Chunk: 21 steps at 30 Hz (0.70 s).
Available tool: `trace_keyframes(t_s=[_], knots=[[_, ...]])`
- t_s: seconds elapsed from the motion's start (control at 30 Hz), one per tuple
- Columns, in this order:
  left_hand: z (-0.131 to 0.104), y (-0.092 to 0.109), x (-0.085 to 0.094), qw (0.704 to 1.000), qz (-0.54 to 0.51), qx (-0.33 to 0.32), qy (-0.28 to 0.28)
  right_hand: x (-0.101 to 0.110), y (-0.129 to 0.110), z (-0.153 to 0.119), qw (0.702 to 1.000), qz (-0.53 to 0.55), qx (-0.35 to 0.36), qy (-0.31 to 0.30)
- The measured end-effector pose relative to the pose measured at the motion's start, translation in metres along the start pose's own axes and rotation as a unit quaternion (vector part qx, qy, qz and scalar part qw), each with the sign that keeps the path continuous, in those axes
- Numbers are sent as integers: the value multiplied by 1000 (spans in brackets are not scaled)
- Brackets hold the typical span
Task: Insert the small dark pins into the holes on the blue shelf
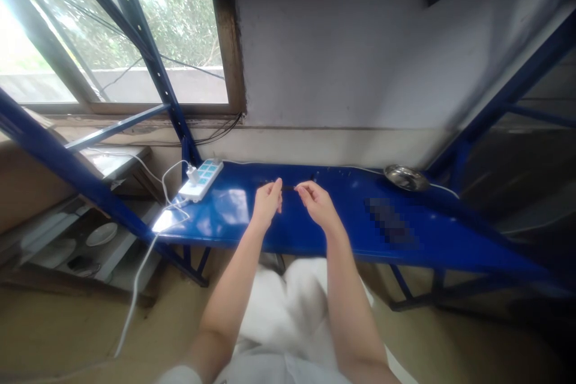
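Above the blue shelf (pixel 288 228), both my hands hold a thin dark strip (pixel 288 188) stretched level between them. My left hand (pixel 268 201) has its thumb and fingers pinched on the strip's left end. At the other end, the fingertips of my right hand (pixel 315 201) pinch together, with a small pale spot at the tips. What the strip is, I cannot make out. Several tiny dark bits (pixel 314 177) lie on the shelf behind my hands.
A white power strip (pixel 201 180) with a plug and white cable lies at the left. At the back right stands a shiny metal bowl (pixel 405 177). A blurred-out dark object (pixel 390 222) lies nearer on the right. Blue uprights (pixel 155 60) frame the shelf.
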<state>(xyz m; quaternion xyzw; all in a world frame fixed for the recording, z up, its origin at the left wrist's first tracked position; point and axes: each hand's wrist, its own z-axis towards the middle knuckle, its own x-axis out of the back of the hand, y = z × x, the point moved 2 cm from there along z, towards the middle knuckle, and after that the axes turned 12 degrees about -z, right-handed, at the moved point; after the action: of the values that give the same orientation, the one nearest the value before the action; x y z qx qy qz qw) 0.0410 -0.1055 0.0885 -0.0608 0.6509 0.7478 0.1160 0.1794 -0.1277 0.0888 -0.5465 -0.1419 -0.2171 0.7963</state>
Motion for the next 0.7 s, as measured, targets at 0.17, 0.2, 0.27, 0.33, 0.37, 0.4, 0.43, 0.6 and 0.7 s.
trace_keyframes(t_s=[0.17,0.2,0.27,0.33,0.37,0.4,0.43,0.6,0.7], knots=[[0,-1,2,1000,5,-20,7,-3,3,0,1000,11,2,6],[-1,-1,2,1000,7,-22,5,-4,3,1,1000,9,-2,6],[-2,-1,2,1000,8,-23,3,-6,3,1,1000,-1,-9,6],[-2,0,3,1000,7,-27,5,-7,2,1,1000,-17,-7,7],[-2,1,3,999,7,-31,8,-7,2,2,1000,-25,-3,6],[-2,2,4,999,6,-35,14,-7,1,2,999,-33,1,5],[-1,2,6,999,6,-40,23,-7,1,1,999,-40,3,5],[2,6,18,995,4,-62,82,-2,5,1,997,-45,-27,48],[4,4,21,996,13,-40,77,-3,5,3,995,-9,-48,85]])
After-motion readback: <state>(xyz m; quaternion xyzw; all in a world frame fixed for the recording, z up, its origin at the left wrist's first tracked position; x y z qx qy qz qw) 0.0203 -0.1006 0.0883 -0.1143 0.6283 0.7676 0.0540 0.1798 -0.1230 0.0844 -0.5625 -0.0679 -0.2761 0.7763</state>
